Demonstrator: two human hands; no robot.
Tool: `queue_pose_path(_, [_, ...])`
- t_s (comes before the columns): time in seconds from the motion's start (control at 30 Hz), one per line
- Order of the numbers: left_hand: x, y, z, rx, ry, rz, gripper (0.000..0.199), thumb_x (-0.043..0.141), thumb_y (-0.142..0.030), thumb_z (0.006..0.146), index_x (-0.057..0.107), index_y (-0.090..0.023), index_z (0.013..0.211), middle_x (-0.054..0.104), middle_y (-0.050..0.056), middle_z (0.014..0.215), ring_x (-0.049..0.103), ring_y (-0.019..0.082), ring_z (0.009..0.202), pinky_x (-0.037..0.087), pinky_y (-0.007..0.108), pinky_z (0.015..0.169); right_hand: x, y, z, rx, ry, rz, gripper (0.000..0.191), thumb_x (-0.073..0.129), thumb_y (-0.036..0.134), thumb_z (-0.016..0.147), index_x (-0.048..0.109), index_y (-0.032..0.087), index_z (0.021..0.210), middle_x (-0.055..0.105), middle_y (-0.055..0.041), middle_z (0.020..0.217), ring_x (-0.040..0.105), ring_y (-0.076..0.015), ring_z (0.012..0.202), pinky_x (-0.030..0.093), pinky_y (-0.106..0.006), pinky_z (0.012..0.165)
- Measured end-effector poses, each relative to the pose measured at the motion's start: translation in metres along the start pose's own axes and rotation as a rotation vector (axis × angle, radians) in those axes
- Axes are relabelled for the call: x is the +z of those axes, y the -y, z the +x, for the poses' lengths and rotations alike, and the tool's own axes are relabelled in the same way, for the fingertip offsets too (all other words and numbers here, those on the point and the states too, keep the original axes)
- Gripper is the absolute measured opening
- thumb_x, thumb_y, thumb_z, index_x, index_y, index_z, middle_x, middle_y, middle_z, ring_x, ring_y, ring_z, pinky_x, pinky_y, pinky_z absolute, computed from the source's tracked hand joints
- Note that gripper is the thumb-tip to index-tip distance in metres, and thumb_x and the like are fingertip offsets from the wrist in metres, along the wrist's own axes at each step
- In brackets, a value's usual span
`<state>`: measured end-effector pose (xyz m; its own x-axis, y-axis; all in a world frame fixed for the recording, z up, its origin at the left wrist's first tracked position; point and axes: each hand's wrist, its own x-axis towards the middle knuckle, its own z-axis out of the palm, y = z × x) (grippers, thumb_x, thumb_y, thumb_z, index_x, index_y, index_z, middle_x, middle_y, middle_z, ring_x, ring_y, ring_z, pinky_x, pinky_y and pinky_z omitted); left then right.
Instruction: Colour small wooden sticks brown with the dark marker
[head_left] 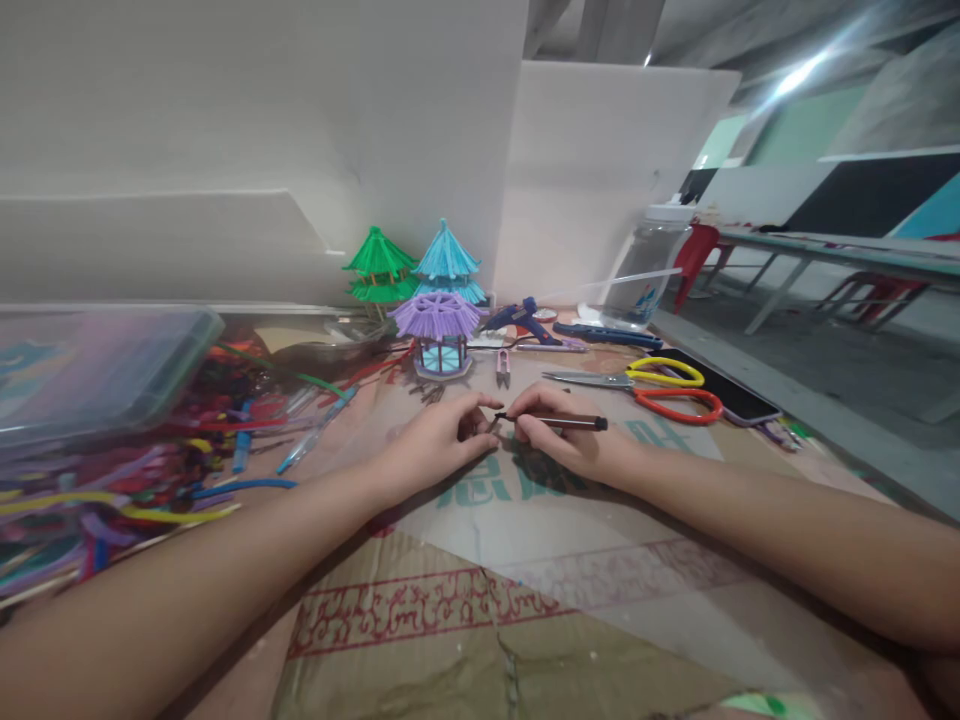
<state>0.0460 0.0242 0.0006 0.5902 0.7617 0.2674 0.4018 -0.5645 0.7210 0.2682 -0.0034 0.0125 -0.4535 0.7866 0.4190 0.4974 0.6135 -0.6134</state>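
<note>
My right hand (559,430) is closed round a dark brown pen (574,422), its tip pointing left. Facing it, my left hand (454,430) pinches a tiny dark piece (499,418) that meets the pen's tip. Just behind the hands stands a small pavilion with a purple roof (439,318). A blue-roofed one (444,262) and a green-roofed one (379,260) are farther back. Small pink snips (503,368) lie behind my fingers.
Scissors with yellow and red handles (675,390) lie right, beside a phone (720,385). Behind are a glue gun (521,318), a blue cutter (607,335) and a clear bottle (645,270). Coloured pipe cleaners (120,505) and a plastic box (105,370) fill the left.
</note>
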Motion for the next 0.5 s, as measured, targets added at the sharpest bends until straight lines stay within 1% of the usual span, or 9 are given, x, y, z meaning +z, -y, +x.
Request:
queue_pose_path(0.1, [0.0004,0.0011,0.0008,0.011,0.006,0.017,0.027,0.064,-0.029,0.088,0.063,-0.020,0.113,0.060,-0.003,0.077,0.057,0.017,0.072,0.041,0.028,0.066,0.0000,-0.0006,0.0004,-0.008,-0.011,-0.008,0.012,0.052,0.027,0.094,0.060,0.018,0.099,0.068,-0.0021,0.077,0.064,-0.0138,0.066,0.048,-0.024,0.059])
queue_pose_path(0.27, [0.0007,-0.0003,-0.0002,-0.005,0.004,-0.026,0.027,0.065,-0.028,0.087,0.061,-0.021,0.113,0.060,-0.003,0.077,0.058,0.016,0.072,0.041,0.027,0.066,-0.0009,0.0002,0.0010,-0.066,-0.026,-0.053,0.012,0.053,0.026,0.094,0.061,0.018,0.099,0.069,-0.0024,0.076,0.063,-0.0139,0.065,0.048,-0.025,0.061])
queue_pose_path(0.4, [0.0016,-0.0007,-0.0010,-0.010,-0.008,-0.026,0.026,0.067,-0.028,0.086,0.061,-0.020,0.111,0.060,-0.003,0.078,0.058,0.016,0.072,0.041,0.026,0.065,-0.0013,0.0005,0.0012,-0.070,-0.045,-0.047,0.013,0.052,0.026,0.095,0.060,0.018,0.100,0.068,-0.0014,0.075,0.062,-0.0132,0.062,0.048,-0.025,0.060])
queue_pose_path(0.5, [0.0023,0.0008,-0.0006,-0.011,-0.010,-0.028,0.028,0.066,-0.029,0.086,0.060,-0.021,0.113,0.060,-0.003,0.079,0.058,0.016,0.073,0.042,0.027,0.066,-0.0015,0.0005,0.0012,-0.079,-0.057,-0.067,0.012,0.053,0.025,0.094,0.061,0.018,0.100,0.069,-0.0014,0.075,0.063,-0.0137,0.064,0.048,-0.025,0.062])
